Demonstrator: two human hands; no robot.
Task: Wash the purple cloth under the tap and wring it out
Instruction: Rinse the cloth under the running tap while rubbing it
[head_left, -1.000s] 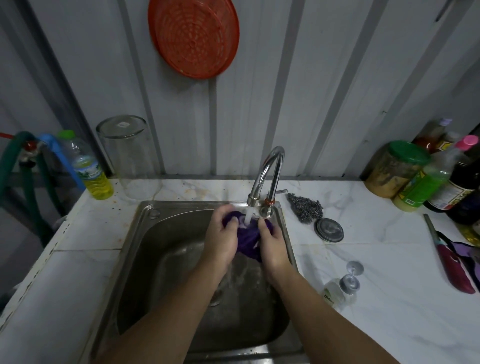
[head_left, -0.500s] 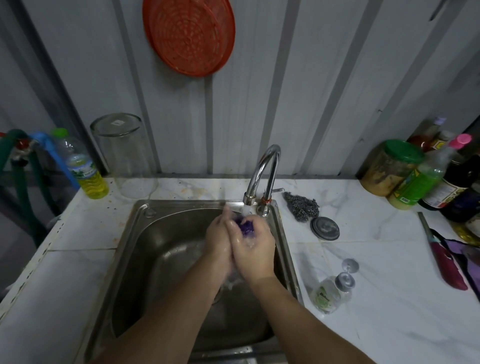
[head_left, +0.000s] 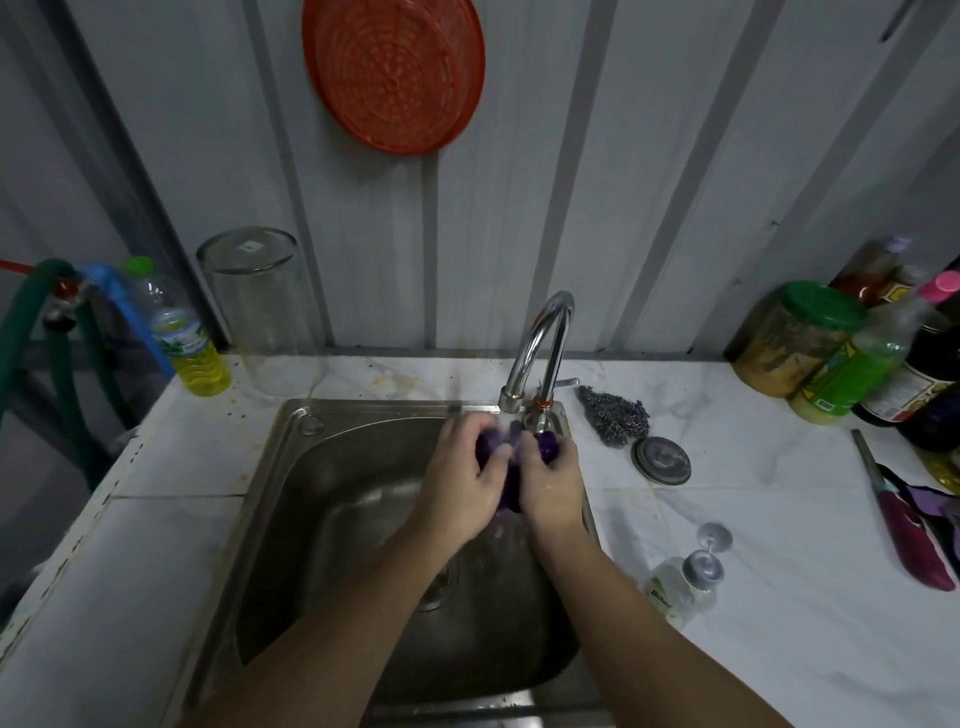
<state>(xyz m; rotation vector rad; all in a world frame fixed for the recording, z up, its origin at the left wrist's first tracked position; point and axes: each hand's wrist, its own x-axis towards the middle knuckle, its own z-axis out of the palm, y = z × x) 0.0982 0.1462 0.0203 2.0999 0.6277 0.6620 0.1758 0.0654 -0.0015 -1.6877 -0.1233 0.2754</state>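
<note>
Purple, wet and bunched, the cloth (head_left: 506, 480) sat squeezed between both hands just under the spout of the curved chrome tap (head_left: 540, 348), over the back right part of the stainless steel sink (head_left: 332, 499). Water ran onto it, blurred where it struck. The left hand (head_left: 460, 486) gripped the cloth from the nine o'clock side, fingers (head_left: 480, 431) curled round the fabric; the right hand (head_left: 553, 483) gripped it from three o'clock, its fingers likewise wrapped over the bundle. The two hands pressed close together, with cloth showing between them and past the right knuckles.

Around the sink lay the white marble-patterned desk (head_left: 779, 519). At two o'clock from the cloth a grey steel-wool scourer (head_left: 615, 418) rested near the tap's base, and just beside it, toward three o'clock, a round metal sink strainer lid (head_left: 661, 460). At five o'clock a small clear bottle with a silver cap (head_left: 680, 584) lay on its side. Far out at three o'clock lay a dark maroon-handled knife (head_left: 906, 514), and at two o'clock a cluster of containers stood against the wall: a green-lidded jar (head_left: 789, 338), a green bottle with a pink cap (head_left: 862, 364) and darker sauce bottles whose labels I could not read. At ten o'clock an upturned clear glass jar (head_left: 260, 312) stood next to a plastic bottle of yellow liquid (head_left: 179, 332). An orange-red round plastic basket (head_left: 395, 73) hung on the corrugated wall at twelve o'clock.
</note>
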